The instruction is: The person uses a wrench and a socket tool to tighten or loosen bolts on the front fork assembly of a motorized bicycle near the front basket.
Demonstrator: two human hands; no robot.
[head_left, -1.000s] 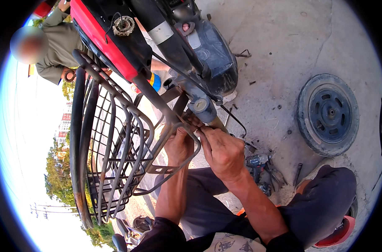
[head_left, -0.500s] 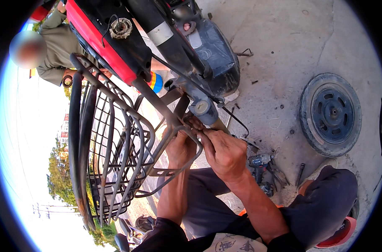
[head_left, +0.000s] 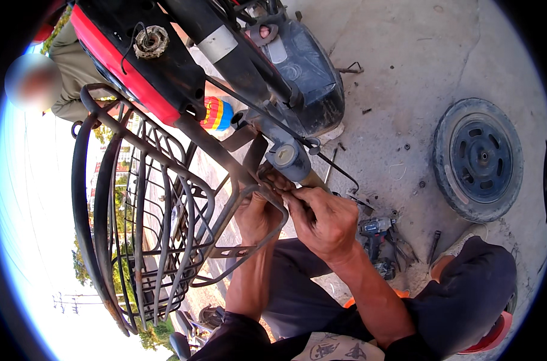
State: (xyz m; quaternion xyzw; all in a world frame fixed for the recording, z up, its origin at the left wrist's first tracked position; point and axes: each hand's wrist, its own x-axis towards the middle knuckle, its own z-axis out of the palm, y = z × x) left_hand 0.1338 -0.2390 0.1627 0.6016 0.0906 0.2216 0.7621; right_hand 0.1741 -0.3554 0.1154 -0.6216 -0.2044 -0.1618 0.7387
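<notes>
Fingers [head_left: 297,198] of the right hand [head_left: 324,222] are pressed together in a pinch on a small part at the basket bracket; the part itself is hidden under the fingertips and cannot be identified. Fingers of the left hand [head_left: 258,216] are curled shut around the lower rail of the wire basket [head_left: 159,228], just beside the right hand. That basket serves as the landmark: it hangs at the front of the red motorcycle [head_left: 165,78], directly below the frame and beside the grey fork tube end [head_left: 285,157]. Judged from its welded steel rods, the basket is stiff, moderately heavy and rusty rather than slippery; the thick rim or the bracket rail looks like the soundest place to grip, not the thin inner wires. Right of the basket, on the concrete floor [head_left: 405,72], lie a cordless drill [head_left: 375,231] and loose hand tools, and farther right a detached wheel [head_left: 481,159] lies flat. Small fasteners and debris are scattered between drill and wheel. Beyond the basket, at upper left, another person in an olive shirt [head_left: 75,72] stands near the motorcycle. The work area is outdoors in bright sun.
</notes>
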